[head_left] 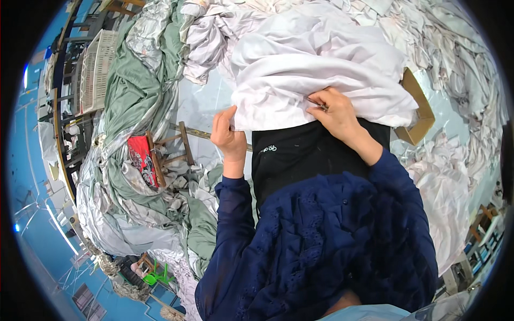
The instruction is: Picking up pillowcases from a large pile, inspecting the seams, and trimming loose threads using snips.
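A large white cloth (316,69) lies bunched across my lap, its near edge drawn out over my black trousers (289,155). My left hand (229,134) pinches the left corner of that edge between thumb and fingers. Over the middle of the cloth, my right hand (336,111) is closed on a small dark metal tool (322,106). Only a bit of the tool shows between the fingers, so its kind is unclear. The right fingertips rest against the cloth's folds.
Heaps of pale cloth (455,64) surround me. Long green cloth (131,96) lies at the left, beside a small wooden stool (184,143) and a red patterned piece (141,158). An open cardboard box (420,109) stands right of my lap. A white plastic crate (97,72) is far left.
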Tool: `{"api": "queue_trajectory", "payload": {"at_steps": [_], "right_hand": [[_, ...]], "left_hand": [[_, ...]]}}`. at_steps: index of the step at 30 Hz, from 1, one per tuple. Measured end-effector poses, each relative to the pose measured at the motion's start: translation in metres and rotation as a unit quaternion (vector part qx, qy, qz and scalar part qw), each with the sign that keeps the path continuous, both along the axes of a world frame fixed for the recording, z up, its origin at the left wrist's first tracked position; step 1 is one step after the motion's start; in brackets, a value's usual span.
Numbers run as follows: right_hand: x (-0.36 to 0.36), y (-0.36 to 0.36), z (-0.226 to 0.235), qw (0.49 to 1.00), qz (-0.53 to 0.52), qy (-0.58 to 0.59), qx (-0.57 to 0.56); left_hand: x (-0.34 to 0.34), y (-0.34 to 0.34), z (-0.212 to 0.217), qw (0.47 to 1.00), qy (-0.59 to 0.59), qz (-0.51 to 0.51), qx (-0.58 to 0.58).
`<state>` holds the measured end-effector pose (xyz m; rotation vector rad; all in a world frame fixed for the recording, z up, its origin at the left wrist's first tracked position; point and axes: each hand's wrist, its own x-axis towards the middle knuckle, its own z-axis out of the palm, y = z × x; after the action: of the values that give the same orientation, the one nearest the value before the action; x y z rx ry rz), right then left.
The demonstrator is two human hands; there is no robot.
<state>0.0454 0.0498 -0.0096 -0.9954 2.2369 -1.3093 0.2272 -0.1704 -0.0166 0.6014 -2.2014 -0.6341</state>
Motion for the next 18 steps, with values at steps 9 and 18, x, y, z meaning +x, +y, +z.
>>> {"api": "queue_trajectory", "payload": {"at_steps": [9,18], "right_hand": [[-0.011,-0.015,-0.027,0.997,0.026,-0.078,-0.002],[-0.011,0.014,-0.014,0.996,-0.045,-0.056,-0.049]], "left_hand": [[-0.004,0.001,-0.006,1.0,0.002,0.001,0.007],[-0.005,-0.001,-0.005,1.0,0.007,0.005,0.014]]}}
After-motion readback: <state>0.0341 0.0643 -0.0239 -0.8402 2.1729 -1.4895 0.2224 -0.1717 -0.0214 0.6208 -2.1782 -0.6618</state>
